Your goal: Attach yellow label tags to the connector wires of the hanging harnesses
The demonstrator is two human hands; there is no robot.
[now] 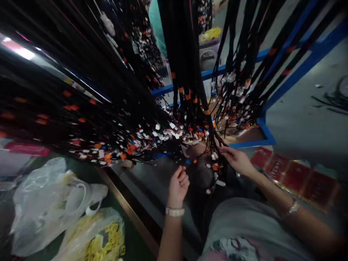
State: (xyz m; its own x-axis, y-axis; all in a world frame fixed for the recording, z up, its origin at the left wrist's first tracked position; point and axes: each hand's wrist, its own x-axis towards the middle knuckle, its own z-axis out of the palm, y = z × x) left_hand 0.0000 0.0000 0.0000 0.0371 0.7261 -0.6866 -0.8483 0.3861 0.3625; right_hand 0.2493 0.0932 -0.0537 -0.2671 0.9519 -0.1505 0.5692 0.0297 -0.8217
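Thick bundles of black cables (187,72) with orange bands hang down in front of me, their ends carrying many small white, orange and blue connectors (168,134). My left hand (178,185) is curled into a loose fist just below the connector ends, fingers closed round thin black wires. My right hand (236,159) reaches in from the right and pinches a few black strands (214,148) at the bottom of the middle bundle. Both wrists wear a bracelet.
A blue metal frame (263,105) stands behind the cables on a grey floor. Clear and yellow-printed plastic bags (67,214) lie at the lower left beside a brown-edged counter (127,206). Red packets (293,174) sit at the right. A person in teal (157,25) stands far back.
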